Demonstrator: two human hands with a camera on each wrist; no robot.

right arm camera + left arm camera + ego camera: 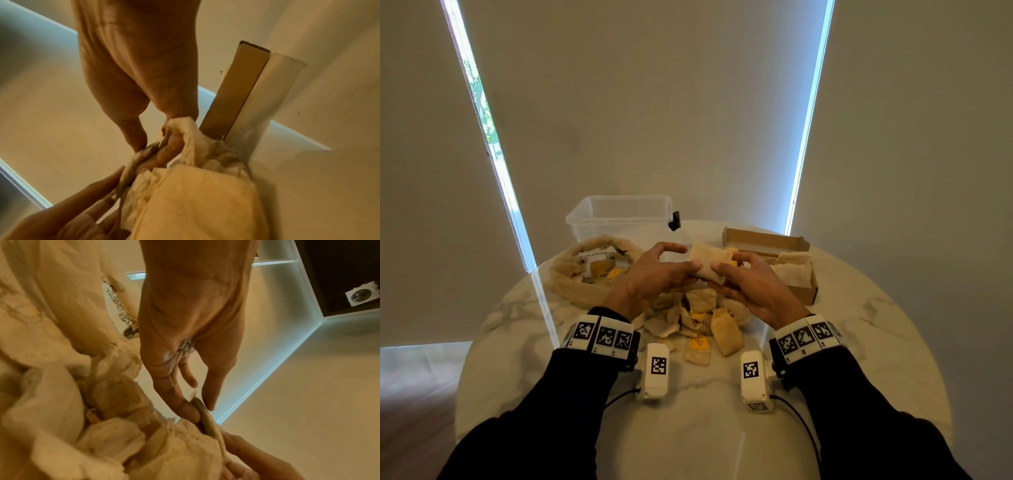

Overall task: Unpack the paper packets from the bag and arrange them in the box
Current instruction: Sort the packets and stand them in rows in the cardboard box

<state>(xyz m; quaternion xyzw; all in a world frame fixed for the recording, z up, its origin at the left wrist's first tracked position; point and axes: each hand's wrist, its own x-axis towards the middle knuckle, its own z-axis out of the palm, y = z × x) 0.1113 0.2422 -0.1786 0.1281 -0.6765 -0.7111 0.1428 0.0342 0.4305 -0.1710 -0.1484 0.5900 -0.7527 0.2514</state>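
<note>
A tan paper packet [709,255] is held up over the table between both hands. My left hand [688,261] pinches its left edge, and in the left wrist view the packet [207,420] sits between thumb and finger of that hand [200,407]. My right hand [726,262] pinches the right end; the right wrist view shows that hand [152,151] on the packet [131,165]. A loose pile of packets [702,318] lies below the hands. The open cloth bag [571,291] is at the left. The cardboard box [767,241] at the right holds some packets.
A clear plastic tub [619,219] stands at the back behind the bag. The round marble table [698,394] has its edge close behind the box and tub. Window blinds fill the background.
</note>
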